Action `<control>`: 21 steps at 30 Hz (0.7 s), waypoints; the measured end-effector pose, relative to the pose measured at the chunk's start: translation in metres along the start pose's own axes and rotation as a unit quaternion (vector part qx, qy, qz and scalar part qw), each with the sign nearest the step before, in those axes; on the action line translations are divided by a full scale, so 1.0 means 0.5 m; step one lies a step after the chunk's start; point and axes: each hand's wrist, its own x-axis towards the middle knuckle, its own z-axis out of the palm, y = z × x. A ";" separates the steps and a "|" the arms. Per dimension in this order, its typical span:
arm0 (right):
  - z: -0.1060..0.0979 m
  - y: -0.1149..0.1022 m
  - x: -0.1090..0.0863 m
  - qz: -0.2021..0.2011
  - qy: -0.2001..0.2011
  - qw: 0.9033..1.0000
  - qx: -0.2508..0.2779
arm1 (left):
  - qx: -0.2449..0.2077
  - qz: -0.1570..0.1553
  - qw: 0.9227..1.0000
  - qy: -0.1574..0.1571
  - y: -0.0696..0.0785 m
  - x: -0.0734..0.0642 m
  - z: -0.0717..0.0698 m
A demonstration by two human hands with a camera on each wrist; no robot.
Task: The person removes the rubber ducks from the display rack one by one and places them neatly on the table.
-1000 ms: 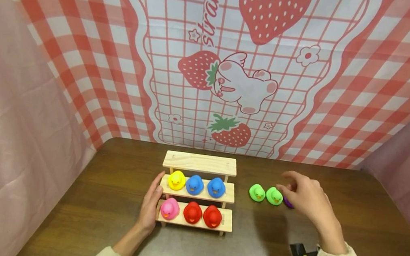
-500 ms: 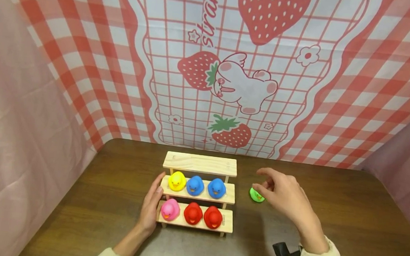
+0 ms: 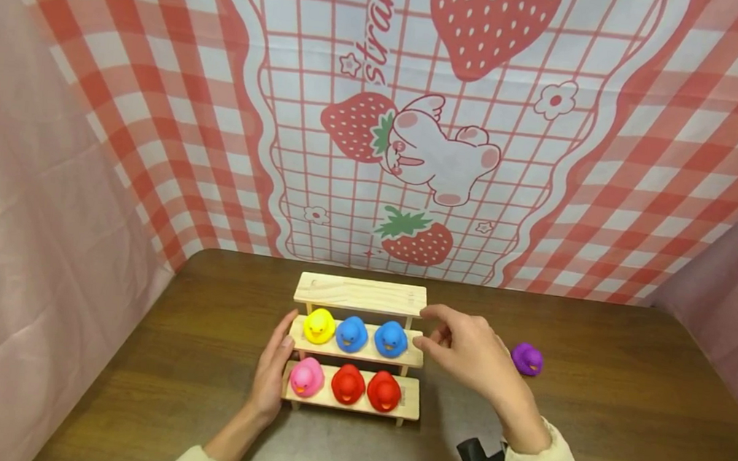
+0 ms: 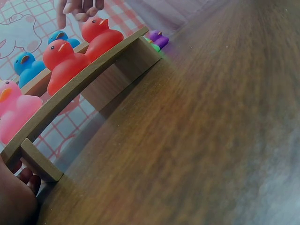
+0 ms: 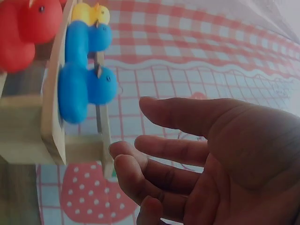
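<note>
My left hand (image 3: 270,376) grips the left end of a small three-tier wooden shelf (image 3: 360,293); in the left wrist view its curled fingers (image 4: 29,179) lie by a shelf leg. On the middle tier sit a yellow duck (image 3: 319,326) and two blue rubber ducks (image 3: 352,334). The bottom tier bears a pink duck (image 3: 306,377) and two red ducks (image 3: 348,384). My right hand (image 3: 473,353) hovers at the shelf's right end, fingers loosely bent, holding nothing in the right wrist view. It hides the green ducks in the head view; a bit of green duck (image 4: 155,46) shows in the left wrist view.
A purple duck (image 3: 527,359) sits on the brown wooden table (image 3: 644,401), right of my right hand. A strawberry-print checked cloth (image 3: 442,149) hangs behind the table. Pink fabric (image 3: 33,230) hangs along the sides.
My right hand has moved left, from over the green and purple ducks to the shelf's right end. The purple duck has come into full view. The left hand stays put.
</note>
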 end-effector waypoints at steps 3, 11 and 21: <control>0.012 -0.009 0.003 -0.010 -0.008 1.000 0.010 | -0.004 -0.002 1.000 -0.001 0.001 0.000 0.000; 0.044 -0.019 0.014 0.008 -0.037 0.999 0.016 | -0.005 -0.001 1.000 0.001 0.001 0.000 0.001; 0.067 -0.022 0.024 0.023 -0.057 0.998 0.024 | -0.006 0.000 1.000 0.002 -0.001 0.002 0.001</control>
